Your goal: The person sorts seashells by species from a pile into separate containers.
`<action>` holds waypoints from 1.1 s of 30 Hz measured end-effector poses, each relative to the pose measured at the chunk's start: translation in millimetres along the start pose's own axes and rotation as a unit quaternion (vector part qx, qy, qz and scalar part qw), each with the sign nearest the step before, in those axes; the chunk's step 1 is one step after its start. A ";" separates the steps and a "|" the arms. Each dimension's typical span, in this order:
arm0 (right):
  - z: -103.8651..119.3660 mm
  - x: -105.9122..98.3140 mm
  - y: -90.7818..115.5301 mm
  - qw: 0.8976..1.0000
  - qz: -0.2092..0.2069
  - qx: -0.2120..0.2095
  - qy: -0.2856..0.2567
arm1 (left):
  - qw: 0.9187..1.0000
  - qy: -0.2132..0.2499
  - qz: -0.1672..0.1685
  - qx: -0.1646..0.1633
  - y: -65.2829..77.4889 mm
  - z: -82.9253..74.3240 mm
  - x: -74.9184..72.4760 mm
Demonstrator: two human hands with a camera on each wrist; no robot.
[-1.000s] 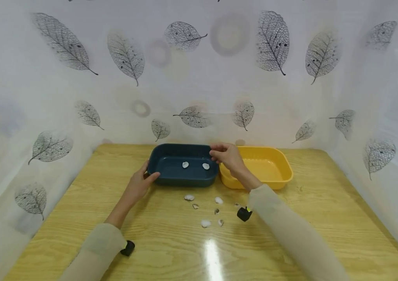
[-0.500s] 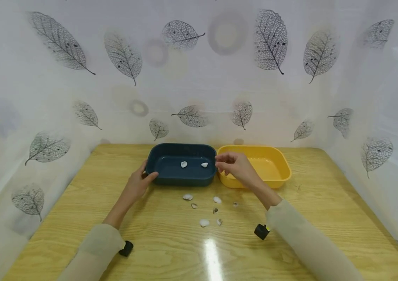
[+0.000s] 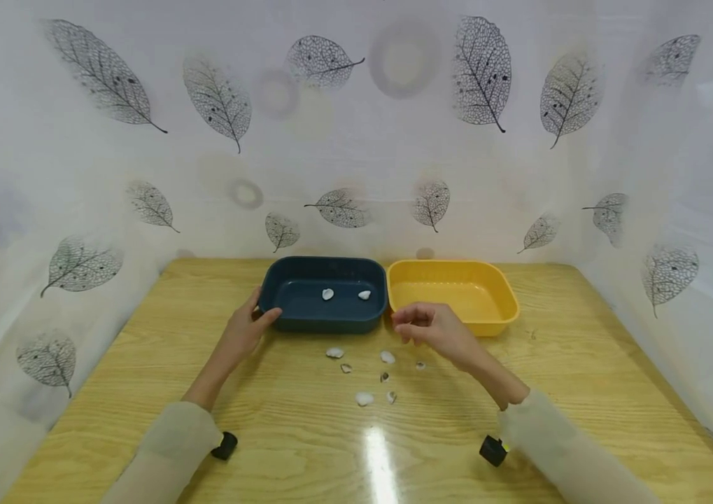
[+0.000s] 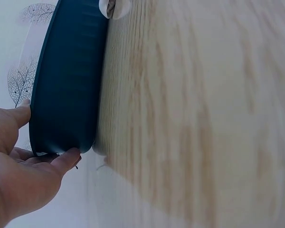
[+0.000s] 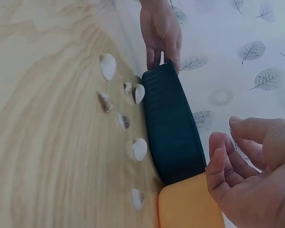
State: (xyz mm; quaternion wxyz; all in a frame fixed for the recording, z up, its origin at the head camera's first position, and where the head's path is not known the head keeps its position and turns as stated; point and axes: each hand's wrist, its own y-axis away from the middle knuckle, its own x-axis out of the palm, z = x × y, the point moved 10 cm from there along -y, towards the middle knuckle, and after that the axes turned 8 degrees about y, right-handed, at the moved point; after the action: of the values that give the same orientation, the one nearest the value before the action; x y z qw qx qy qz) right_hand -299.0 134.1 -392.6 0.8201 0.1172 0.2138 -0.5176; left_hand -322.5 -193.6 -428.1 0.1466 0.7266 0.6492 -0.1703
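Note:
My left hand holds the left end of a dark blue plastic tray, its thumb over the rim and its fingers along the outer wall. Inside that tray lie two white seashells, one near the middle and one to the right. My right hand hovers in front of the yellow tray, fingers loosely bent; the right wrist view shows a gap between thumb and fingers with nothing in it. Several seashells are scattered on the table below it, including a white shell and a small shell.
The two trays stand side by side at the back of the wooden table, close to a leaf-printed white curtain. More shells lie in front, such as a white one and one near the blue tray. Each wrist carries a small black camera.
My right hand has drawn back from over the blue tray's right end, toward me and to the right. My left hand stays on the blue tray, and the shells keep their places.

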 end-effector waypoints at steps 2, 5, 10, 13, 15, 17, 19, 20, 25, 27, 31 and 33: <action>-3.7 1.9 3.3 1.000 0.006 0.002 0.004 | 1.000 0.002 0.001 0.002 0.3 -0.6 0.0; -9.4 4.0 6.6 1.000 0.012 0.007 0.010 | 1.000 0.007 0.001 0.005 0.6 -1.1 0.0; -14.5 5.3 10.3 1.000 0.013 0.008 0.016 | 1.000 0.012 0.002 0.006 0.8 -0.5 -0.5; -17.8 6.3 11.5 1.000 0.014 0.005 0.024 | 1.000 0.007 0.003 0.004 0.1 0.5 0.3; -20.5 7.3 11.7 0.999 0.013 0.001 0.034 | 1.000 0.007 0.003 0.001 0.0 1.3 0.7; -21.9 9.1 12.2 0.999 0.014 -0.005 0.047 | 1.000 0.007 0.003 0.000 0.1 1.7 0.7; -21.5 12.2 12.6 0.998 0.016 -0.019 0.061 | 1.000 0.008 0.003 -0.001 0.8 1.0 0.8; -20.9 14.1 12.9 0.997 0.017 -0.027 0.068 | 1.000 0.009 0.001 -0.003 0.8 1.5 0.2; -18.1 21.9 12.5 0.993 0.009 -0.069 0.092 | 1.000 0.004 0.001 -0.005 1.0 0.3 -0.1; -19.8 24.7 11.7 0.993 0.004 -0.070 0.097 | 1.000 0.002 0.001 -0.005 1.1 -0.1 0.0; -25.5 30.6 9.6 0.991 -0.003 -0.049 0.122 | 1.000 0.001 0.003 -0.004 1.1 0.1 0.3; -27.8 32.0 9.0 0.990 -0.008 -0.038 0.135 | 1.000 0.001 0.002 -0.003 0.8 0.2 0.3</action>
State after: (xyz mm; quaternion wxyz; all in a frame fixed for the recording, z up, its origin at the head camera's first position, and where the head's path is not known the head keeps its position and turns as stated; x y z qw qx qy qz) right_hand -285.3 123.9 -432.6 0.7834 0.1533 0.3430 -0.4951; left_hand -321.7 -193.5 -428.4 0.1482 0.7279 0.6482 -0.1675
